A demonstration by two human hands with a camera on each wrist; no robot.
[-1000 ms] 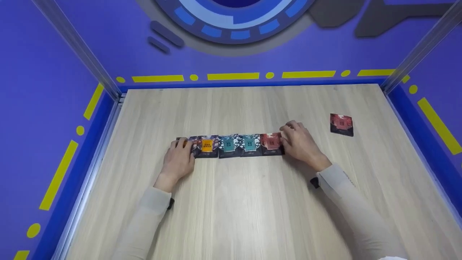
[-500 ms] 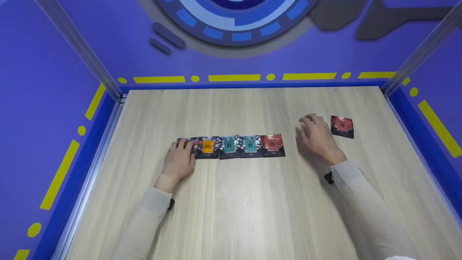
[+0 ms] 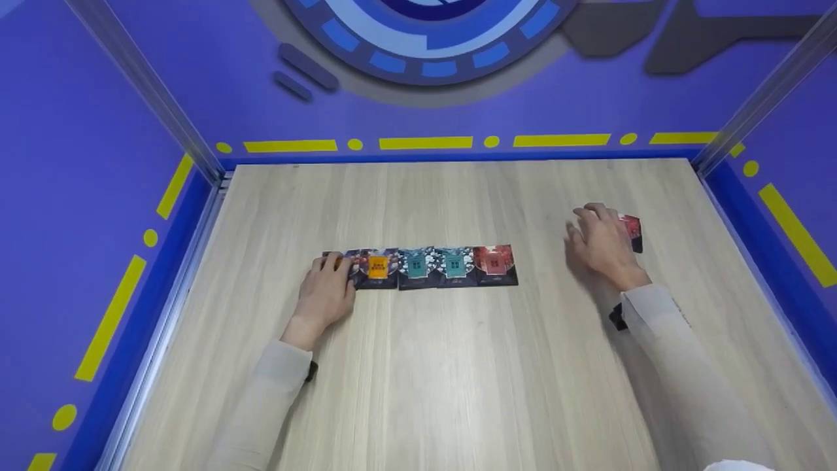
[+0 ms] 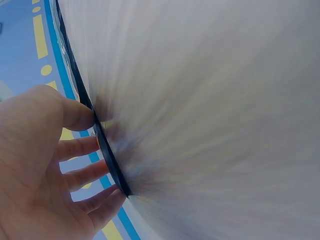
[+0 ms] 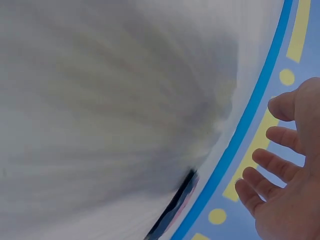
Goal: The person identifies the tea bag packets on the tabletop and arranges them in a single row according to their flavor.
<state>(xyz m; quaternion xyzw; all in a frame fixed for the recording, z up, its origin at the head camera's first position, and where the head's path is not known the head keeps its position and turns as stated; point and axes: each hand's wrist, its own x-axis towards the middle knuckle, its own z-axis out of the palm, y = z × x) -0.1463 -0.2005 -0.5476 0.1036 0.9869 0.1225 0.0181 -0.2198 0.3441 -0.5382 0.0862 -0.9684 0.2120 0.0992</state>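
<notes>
Several flat square packets lie side by side in a row on the wooden table. My left hand rests at the row's left end, its fingers over the leftmost packet, which is mostly hidden. To the right follow an orange-labelled packet, two teal-labelled packets and a red packet. My right hand hovers above the table with fingers spread and holding nothing. It partly covers a separate red packet; in the right wrist view that packet lies below the fingers.
The pale wooden table runs back to a blue-purple wall with yellow markings. Similar panels stand at the left and right, with metal posts at the corners.
My right hand has left the right end of the row and moved right to the separate red packet, now overlapping it in the head view. My left hand has stayed in place.
</notes>
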